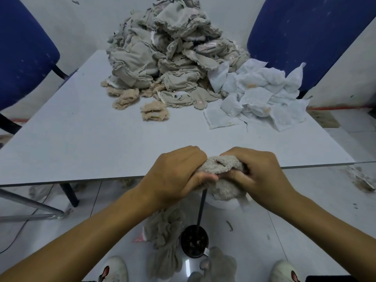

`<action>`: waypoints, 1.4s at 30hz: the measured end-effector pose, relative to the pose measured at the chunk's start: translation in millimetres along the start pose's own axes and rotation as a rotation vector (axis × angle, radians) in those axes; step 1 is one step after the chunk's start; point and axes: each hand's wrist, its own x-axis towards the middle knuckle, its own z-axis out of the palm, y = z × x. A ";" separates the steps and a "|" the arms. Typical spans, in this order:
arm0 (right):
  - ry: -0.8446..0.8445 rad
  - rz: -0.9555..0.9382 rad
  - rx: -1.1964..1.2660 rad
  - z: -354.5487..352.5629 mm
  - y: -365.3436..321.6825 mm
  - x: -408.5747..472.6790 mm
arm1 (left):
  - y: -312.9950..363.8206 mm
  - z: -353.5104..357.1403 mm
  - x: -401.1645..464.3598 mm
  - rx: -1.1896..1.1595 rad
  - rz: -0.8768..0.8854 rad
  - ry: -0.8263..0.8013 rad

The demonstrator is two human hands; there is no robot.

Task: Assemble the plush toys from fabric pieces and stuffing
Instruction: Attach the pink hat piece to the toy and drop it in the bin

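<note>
Grey and wide, the table [81, 129] is holding a big heap of beige fabric pieces [162, 49] at its far end. Beside that heap, white pouches [258, 94] are lying in a messy bunch, and small fuzzy tan pieces [154, 110] are sitting in front. Two blue chairs [305, 33] are standing at the far corners.

Near the front edge of the table, both hands are squeezing one fuzzy plush piece [221, 165]. The left hand [175, 176] is curling its fingers around the left side of it. The right hand [258, 171] is curling around the right side. A thin black rod [201, 208] is sticking up from a round black base [194, 241] on the floor, right up into the plush piece. More fuzzy plush pieces [164, 237] are lying on the floor by the white shoes [114, 269].
</note>
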 end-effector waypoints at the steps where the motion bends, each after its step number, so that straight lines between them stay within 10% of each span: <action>1: -0.050 0.042 0.019 3.0 0.1 -1.1 | -3.1 3.4 -5.5 0.034 0.011 0.015; 15: -0.031 0.052 0.092 16.3 1.3 -12.6 | -3.5 8.0 -2.7 -0.142 -0.016 0.074; 22: -0.323 0.163 -0.043 27.6 9.5 -19.7 | -8.2 7.5 -11.5 0.020 -0.080 -0.201; 33: 0.259 0.033 0.191 2.1 -14.2 5.6 | -4.2 -5.0 6.7 -0.314 -0.117 0.076; 42: -0.067 0.172 0.257 18.5 -4.1 -7.4 | -17.1 -10.3 -6.3 -0.311 -0.115 -0.332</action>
